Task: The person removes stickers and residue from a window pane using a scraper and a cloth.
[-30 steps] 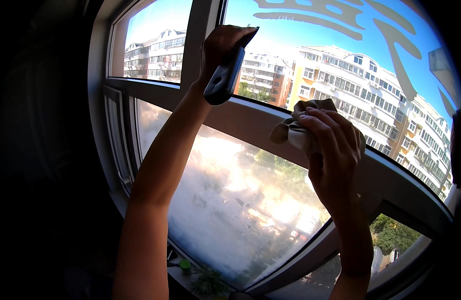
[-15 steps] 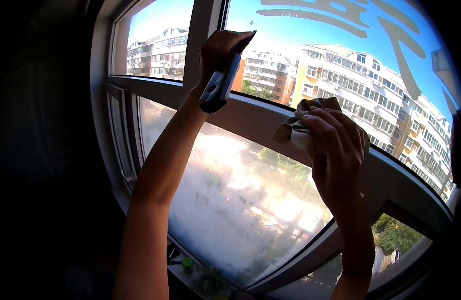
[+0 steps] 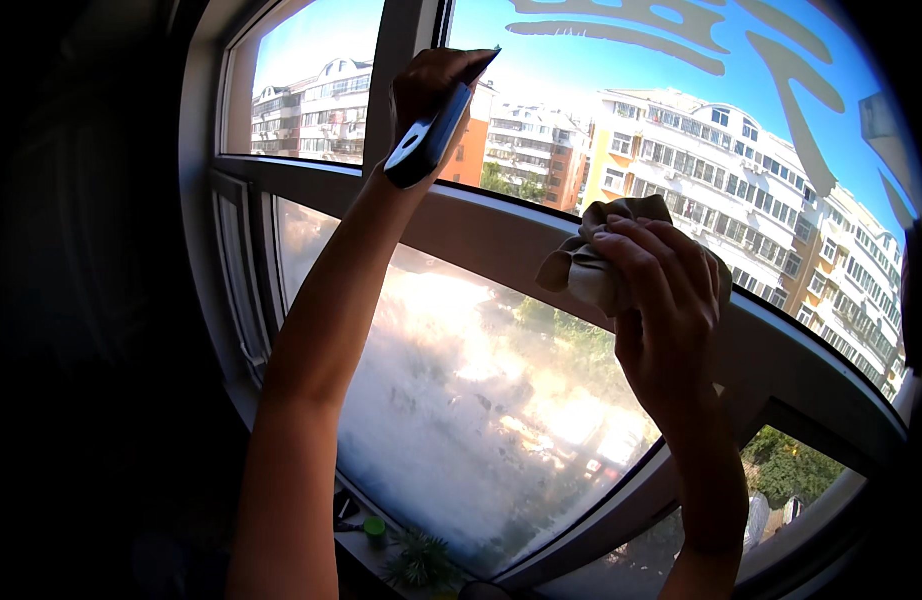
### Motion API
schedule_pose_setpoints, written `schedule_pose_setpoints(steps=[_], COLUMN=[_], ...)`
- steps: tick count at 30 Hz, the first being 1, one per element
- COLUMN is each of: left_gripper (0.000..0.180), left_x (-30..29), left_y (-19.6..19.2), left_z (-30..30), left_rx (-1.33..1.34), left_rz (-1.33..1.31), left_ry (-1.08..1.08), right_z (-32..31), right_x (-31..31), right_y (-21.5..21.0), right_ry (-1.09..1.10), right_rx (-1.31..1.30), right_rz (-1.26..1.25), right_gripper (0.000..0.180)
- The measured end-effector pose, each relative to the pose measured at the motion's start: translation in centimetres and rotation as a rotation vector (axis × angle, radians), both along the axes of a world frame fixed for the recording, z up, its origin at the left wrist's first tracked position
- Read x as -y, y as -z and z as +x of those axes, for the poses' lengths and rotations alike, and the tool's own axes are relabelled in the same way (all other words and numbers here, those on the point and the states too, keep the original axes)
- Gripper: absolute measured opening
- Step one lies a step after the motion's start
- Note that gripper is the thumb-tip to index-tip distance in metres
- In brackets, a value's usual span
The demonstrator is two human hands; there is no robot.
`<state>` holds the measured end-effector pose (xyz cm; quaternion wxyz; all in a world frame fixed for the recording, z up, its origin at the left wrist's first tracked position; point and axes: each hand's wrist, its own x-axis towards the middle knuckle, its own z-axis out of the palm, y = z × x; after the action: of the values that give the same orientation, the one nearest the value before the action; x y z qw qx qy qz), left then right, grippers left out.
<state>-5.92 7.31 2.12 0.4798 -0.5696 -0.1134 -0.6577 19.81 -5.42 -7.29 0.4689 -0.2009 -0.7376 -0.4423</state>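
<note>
From the head camera, the left hand (image 3: 431,85) is raised high against the upright post of the window frame (image 3: 406,40), its fingers closed round the handle of a dark window squeegee (image 3: 428,140). The tool slants from the fist down to a rounded lower end that hangs just over the wrist, in front of the horizontal frame bar (image 3: 501,235).

The right hand (image 3: 661,300) is up at the same bar, further right – fingers curled over a crumpled beige cloth (image 3: 606,255), pressing it against the frame where the upper pane (image 3: 681,120) meets the bar. The cloth bulges out to the left of the fingertips.

Below the bar, the lower pane (image 3: 461,420) is clouded with a whitish film across most of its width. Through the clear upper glass, pale apartment blocks (image 3: 721,180) stand under a blue sky. Down on the sill (image 3: 356,535) near the left forearm sit a small green cap (image 3: 375,525) and a spiky little plant (image 3: 421,560) – both well below the hands.
</note>
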Motion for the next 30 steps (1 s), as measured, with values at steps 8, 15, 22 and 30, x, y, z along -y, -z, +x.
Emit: schedule_pose_setpoints(steps=[8, 15, 22, 30], left_gripper=[0.016, 0.023, 0.016, 0.014], left_x=[0.2, 0.0, 0.1, -0.1], left_y=[0.2, -0.6, 0.4, 0.8], left_z=[-0.2, -0.6, -0.3, 0.0], left_rx=[-0.007, -0.05, -0.025, 0.047], left_rz=[-0.025, 0.072, -0.017, -0.018], left_ry=[-0.026, -0.018, -0.013, -0.012], right_z=[-0.1, -0.3, -0.2, -0.3], right_x=[0.1, 0.4, 0.2, 0.6], right_y=[0.2, 0.1, 0.3, 0.4], right_ry=[-0.005, -0.021, -0.014, -0.007], right_rx=[0.008, 0.024, 0.024, 0.036], right_rz=[-0.012, -0.019, -0.008, -0.047], right_gripper=[0.041, 0.042, 0.042, 0.044])
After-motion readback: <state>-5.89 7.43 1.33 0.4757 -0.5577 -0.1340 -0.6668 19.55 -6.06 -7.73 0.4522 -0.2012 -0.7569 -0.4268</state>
